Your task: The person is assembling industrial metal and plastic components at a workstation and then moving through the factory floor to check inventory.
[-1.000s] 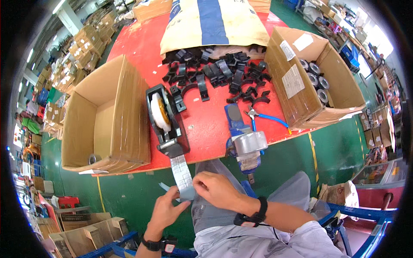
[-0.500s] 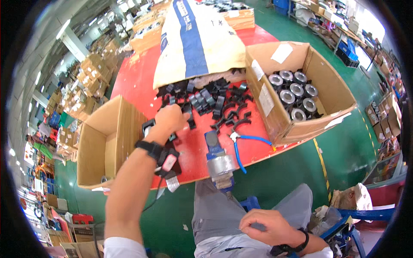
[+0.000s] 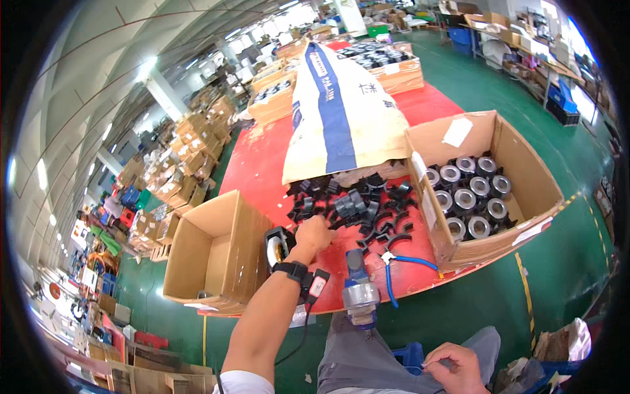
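My left hand point(image 3: 314, 236) reaches to the near left edge of a loose pile of black curved plastic clips point(image 3: 352, 209) on the red tabletop. Its back faces me and its curled fingers are largely hidden, so whether it holds a clip cannot be told. Above my lap my right hand point(image 3: 454, 369) has thumb and forefinger drawn together; a faint thin line shows by the fingertips, but what it is stays unclear. Blue-handled pliers point(image 3: 391, 279) lie on the table, right of a blue vise-like fixture with a silver cylinder point(image 3: 361, 295) at the front edge.
An open cardboard box point(image 3: 453, 243) at right holds several black rolls with silver rings. Another open carton point(image 3: 220, 289) stands at left, beside a black device point(image 3: 278, 244). A cream sack with a blue stripe point(image 3: 380, 141) covers the pile's far side. Filled boxes point(image 3: 400, 77) stand behind.
My view has tilted up and turned, so the table sits lower and further right in it. My left hand stays by the pile; my right hand's thumb and forefinger have come together above my lap.
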The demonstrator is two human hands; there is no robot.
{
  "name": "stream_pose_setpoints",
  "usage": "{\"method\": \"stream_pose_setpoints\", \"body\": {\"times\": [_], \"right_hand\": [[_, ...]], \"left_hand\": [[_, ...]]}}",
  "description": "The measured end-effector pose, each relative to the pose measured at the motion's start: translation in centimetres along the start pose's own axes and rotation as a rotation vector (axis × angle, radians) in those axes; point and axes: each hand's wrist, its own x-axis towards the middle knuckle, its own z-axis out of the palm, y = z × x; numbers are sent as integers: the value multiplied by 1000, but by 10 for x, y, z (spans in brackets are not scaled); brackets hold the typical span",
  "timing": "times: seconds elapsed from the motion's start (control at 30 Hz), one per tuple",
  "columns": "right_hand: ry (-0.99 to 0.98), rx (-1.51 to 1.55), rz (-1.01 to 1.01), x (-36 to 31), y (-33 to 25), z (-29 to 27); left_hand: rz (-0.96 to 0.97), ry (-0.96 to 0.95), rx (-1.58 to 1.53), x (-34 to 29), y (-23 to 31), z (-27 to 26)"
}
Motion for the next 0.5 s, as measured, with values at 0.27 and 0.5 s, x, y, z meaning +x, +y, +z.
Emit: {"method": "stream_pose_setpoints", "body": {"times": [0.27,0.5], "right_hand": [[-8,21,-94,13,-3,7],[-69,-18,-72,21,-20,37]], "left_hand": [[215,-171,-1045,-174,31,-120],[-9,-481,-1415,-267,-29,-47]]}}
